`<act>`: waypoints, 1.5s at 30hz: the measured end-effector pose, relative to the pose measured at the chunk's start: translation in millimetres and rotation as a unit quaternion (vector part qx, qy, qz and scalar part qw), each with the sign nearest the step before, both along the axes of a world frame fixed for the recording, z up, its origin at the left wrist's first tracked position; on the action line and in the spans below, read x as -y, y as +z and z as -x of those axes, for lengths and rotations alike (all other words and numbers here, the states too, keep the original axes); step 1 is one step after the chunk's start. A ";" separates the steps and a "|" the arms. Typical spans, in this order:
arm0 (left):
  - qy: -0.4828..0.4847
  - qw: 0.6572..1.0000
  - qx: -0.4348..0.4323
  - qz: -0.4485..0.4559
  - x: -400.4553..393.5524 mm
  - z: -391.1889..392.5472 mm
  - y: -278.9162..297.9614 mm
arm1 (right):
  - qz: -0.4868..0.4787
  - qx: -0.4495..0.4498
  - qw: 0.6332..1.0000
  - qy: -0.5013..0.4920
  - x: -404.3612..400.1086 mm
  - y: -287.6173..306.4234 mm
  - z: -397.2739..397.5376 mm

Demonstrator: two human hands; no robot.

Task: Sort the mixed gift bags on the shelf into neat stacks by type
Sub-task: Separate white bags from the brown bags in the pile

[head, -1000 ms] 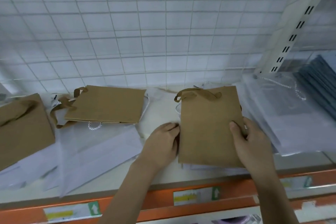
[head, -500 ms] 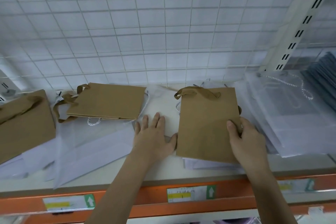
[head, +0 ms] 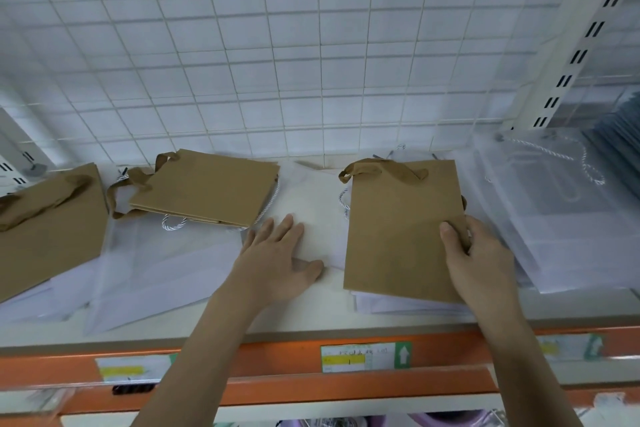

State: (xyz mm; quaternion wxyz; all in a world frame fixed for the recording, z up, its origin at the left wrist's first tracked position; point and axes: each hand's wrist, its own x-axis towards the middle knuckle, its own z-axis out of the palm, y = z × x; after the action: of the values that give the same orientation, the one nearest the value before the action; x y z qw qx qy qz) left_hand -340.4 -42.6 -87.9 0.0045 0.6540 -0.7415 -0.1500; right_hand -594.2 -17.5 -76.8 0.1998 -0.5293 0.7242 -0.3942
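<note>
A: Kraft bags lay in three spots, all left of or under the right hand's grip. Far-left kraft bag (head: 48, 229) sat well left, partly over white bags. The small kraft stack (head: 207, 189) sat just up-left of the left hand (head: 277, 260), long axis across the shelf, handles pointing left.

B: Left hand state?

A: Fingers spread and flat, pressing the translucent white bag (head: 311, 218). It held nothing. It sat between the small stack and the upright kraft bag (head: 398, 229).

B: Right hand?

A: Right hand (head: 478, 253) pinched the upright kraft bag at its right edge, thumb on top, fingers wrapped behind. That bag's long axis ran away from the person, handle at the far end.

B: Room to move?

A: My read: carrying it leftward to the small stack looked open, but it would need a quarter turn. Clear bag pile (head: 561, 218) crowded the right side. Shelf edge (head: 381, 333) ran just nearside of the grip.
</note>
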 end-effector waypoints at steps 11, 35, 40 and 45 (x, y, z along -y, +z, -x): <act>0.014 0.993 0.028 0.111 -23.4 -43.8 1.5 | -0.017 -0.019 1.000 -0.013 1.3 6.3 -6.8; 0.043 0.926 -0.144 0.346 -1.7 -79.0 3.3 | -0.002 0.006 0.997 -0.077 -15.6 21.6 -56.0; 0.055 0.906 -0.183 0.378 1.5 -82.2 8.2 | -0.003 0.019 0.996 -0.085 -13.6 17.7 -63.0; 0.149 0.855 -0.253 0.428 4.3 -84.9 17.7 | 0.005 0.009 0.993 -0.114 -10.9 15.5 -64.2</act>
State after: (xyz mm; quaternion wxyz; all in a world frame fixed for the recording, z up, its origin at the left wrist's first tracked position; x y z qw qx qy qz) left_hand -255.4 -46.9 -70.2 0.4936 0.6300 -0.5991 0.0245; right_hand -530.0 -6.6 -61.3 0.1576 -0.4402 0.7764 -0.4226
